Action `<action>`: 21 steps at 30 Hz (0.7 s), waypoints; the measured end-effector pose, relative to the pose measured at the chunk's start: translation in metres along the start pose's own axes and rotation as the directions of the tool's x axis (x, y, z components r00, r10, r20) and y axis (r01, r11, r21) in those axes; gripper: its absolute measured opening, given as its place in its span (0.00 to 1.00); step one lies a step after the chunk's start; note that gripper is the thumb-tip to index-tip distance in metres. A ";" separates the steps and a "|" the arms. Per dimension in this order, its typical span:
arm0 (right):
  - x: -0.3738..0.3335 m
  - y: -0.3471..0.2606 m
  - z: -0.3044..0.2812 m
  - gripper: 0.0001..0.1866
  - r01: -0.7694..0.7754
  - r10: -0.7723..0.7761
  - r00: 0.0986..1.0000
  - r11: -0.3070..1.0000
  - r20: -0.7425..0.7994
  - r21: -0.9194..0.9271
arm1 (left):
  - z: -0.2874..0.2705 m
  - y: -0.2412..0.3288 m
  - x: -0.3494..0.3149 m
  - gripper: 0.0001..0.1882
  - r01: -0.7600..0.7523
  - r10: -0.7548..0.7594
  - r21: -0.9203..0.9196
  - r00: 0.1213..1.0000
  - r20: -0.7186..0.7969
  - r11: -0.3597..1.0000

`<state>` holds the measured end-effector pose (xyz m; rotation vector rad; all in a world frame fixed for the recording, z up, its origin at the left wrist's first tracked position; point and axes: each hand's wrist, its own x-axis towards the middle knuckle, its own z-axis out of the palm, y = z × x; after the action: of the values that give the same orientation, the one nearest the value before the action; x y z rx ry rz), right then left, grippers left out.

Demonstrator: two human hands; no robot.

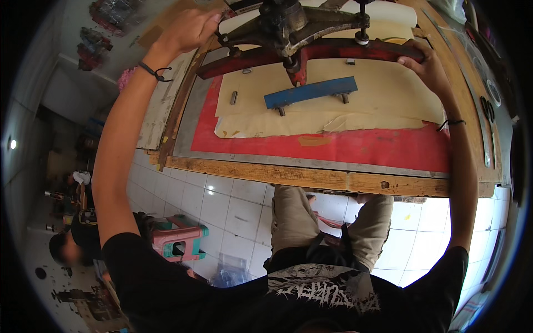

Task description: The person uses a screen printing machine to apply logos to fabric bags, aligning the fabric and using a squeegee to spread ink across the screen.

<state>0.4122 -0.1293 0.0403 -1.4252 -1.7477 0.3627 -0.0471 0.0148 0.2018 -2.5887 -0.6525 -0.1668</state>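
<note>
Red metal bar [311, 54] of a press-like frame hangs over the wooden worktop [311, 178], both hands on it: left hand [189, 30] fingers curled round the left end, right hand [427, 66] fingers wrapped on the right end. Blue squeegee [310, 92] lies on the cream sheet [383, 89] just below.

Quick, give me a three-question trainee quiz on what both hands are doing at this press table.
1. True or false: the left hand rests on the blue squeegee.
2. Which hand grips the red bar at its end? A) right hand B) neither
3. Fill in: the squeegee lies on a ___ sheet.

Key: 1 false; 2 A; 3 cream
</note>
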 end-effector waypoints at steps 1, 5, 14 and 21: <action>0.001 -0.005 -0.004 0.26 -0.020 0.020 0.999 1.000 0.025 0.014 | -0.010 -0.001 0.005 0.17 -0.008 -0.002 0.084 0.994 0.111 0.996; 0.001 0.002 -0.004 0.27 0.067 -0.069 0.997 0.996 -0.039 -0.051 | -0.019 0.048 0.015 0.27 0.315 -0.330 0.234 0.944 0.026 0.920; 0.001 0.006 -0.004 0.33 0.002 -0.004 1.000 0.995 -0.023 -0.103 | 0.005 0.048 0.007 0.30 0.453 -0.452 -0.012 0.888 -0.087 0.891; 0.000 -0.001 -0.006 0.31 0.008 -0.007 1.000 0.994 0.005 -0.108 | 0.008 0.022 -0.001 0.27 0.206 -0.222 -0.112 0.963 -0.154 0.972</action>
<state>0.4158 -0.1312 0.0449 -1.4943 -1.7992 0.2708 -0.0379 0.0010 0.1854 -2.5529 -0.8811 -0.4892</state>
